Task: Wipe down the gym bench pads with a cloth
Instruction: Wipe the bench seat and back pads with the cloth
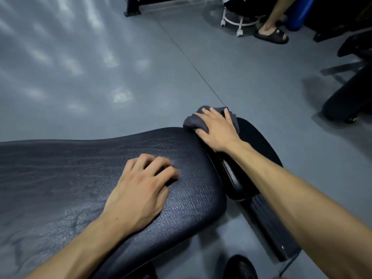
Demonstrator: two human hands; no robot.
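Observation:
A long black bench pad with wrinkled leather stretches from the left edge to the centre. A smaller black seat pad lies just right of it, across a narrow gap. My right hand lies on a crumpled grey cloth and presses it onto the far corner where the two pads meet. My left hand rests on the long pad, fingers bent, fingertips touching the leather, holding nothing.
Grey gym floor spreads beyond the bench. At the back right a person's leg in a black slipper is beside a white wheeled stool. Black equipment stands at the right. A black shoe is below the bench.

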